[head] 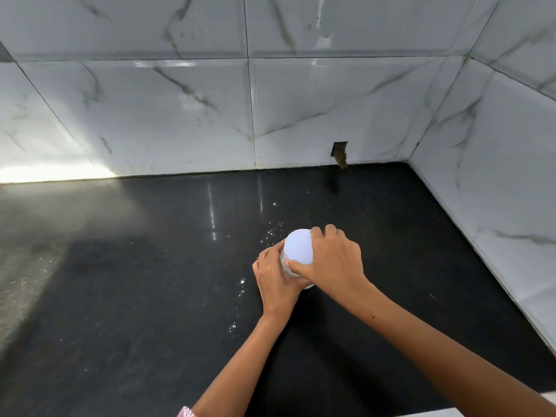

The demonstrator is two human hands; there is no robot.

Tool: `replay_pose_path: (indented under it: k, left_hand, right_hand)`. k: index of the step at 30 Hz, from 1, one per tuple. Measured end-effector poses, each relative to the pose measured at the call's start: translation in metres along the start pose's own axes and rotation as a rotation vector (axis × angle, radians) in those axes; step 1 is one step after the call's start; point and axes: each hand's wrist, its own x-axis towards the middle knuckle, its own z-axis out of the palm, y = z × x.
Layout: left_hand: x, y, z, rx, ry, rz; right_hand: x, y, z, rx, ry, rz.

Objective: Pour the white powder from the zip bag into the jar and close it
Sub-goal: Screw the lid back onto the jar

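Note:
A clear jar [285, 264] holding white powder stands on the black counter [150, 281], a little right of the middle. A white round lid [298, 245] sits on top of it. My left hand [275, 279] wraps around the jar's body from the left and near side. My right hand [334, 260] grips the lid's rim, with fingers over its far edge and the thumb on its near edge. Most of the jar is hidden by both hands. The zip bag is not in view.
Specks of spilled white powder [272, 233] lie on the counter behind and to the left of the jar. Marble-tiled walls [180, 115] close the counter at the back and on the right [496, 176]. A small dark hole [340, 152] is in the back wall.

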Motion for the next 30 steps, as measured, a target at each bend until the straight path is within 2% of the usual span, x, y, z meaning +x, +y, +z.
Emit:
replay_pose_path:
  k: [7, 13, 18, 22, 24, 30]
  left_hand:
    - [0.002, 0.019, 0.024, -0.007, 0.084, -0.125]
    - [0.033, -0.004, 0.006, 0.085, -0.166, 0.095]
    - [0.075, -0.005, -0.009, 0.059, -0.267, 0.124]
    - [0.114, 0.004, -0.009, 0.123, -0.387, 0.295]
    - [0.13, 0.006, -0.004, 0.222, -0.373, 0.32]
    - [0.149, 0.005, 0.019, 0.367, -0.157, 0.282]
  right_hand:
    - [0.014, 0.001, 0.006, 0.047, -0.031, 0.066]
    - [0.053, 0.037, -0.003, 0.374, -0.231, -0.017]
    - [0.074, 0.054, -0.001, 0.568, -0.273, -0.162]
    - [0.1, 0.058, -0.004, 0.698, -0.318, -0.313]
    - [0.113, 0.058, -0.001, 0.729, -0.3, -0.339]
    - [0.148, 0.06, 0.015, 0.663, -0.118, -0.286]
